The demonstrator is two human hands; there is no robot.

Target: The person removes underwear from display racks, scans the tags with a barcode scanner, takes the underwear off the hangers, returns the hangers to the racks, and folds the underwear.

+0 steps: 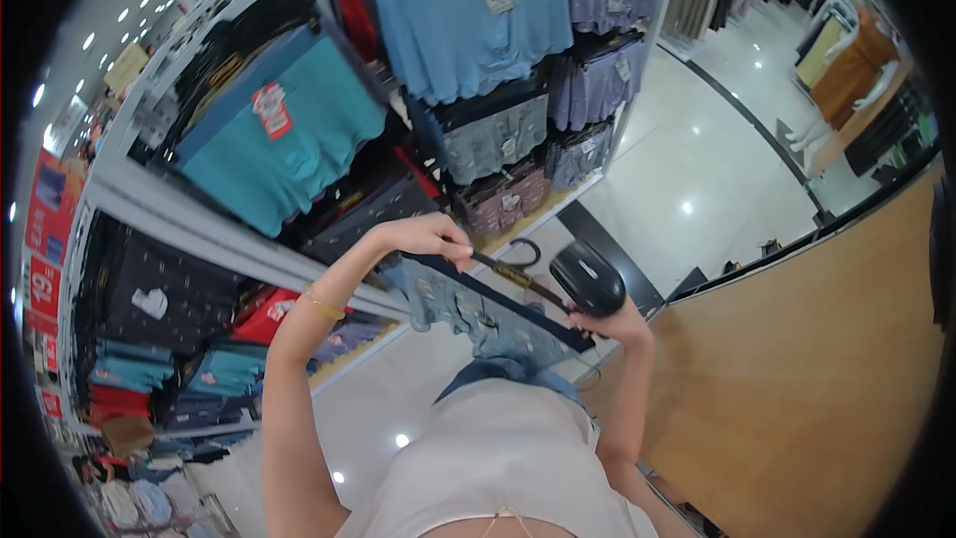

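A dark hanger (515,273) with a curved hook and gold lettering is stretched between my hands, in front of my waist. Patterned grey-blue boxer shorts (488,319) with a dark waistband hang from it. My left hand (430,237) is closed on the hanger's left end. At the other end, my right hand (615,321) has its fingers closed around the bar. A glossy black rounded device (588,277) sits over that hand and covers part of it; its exact kind does not show.
Display racks with teal shorts (289,130), light blue shorts (473,20) and lavender shorts (597,85) stand ahead and left. A wooden counter panel (797,359) fills the right side. Beyond the shiny tiled floor (687,159) are a mannequin (846,70) and more clothes rails.
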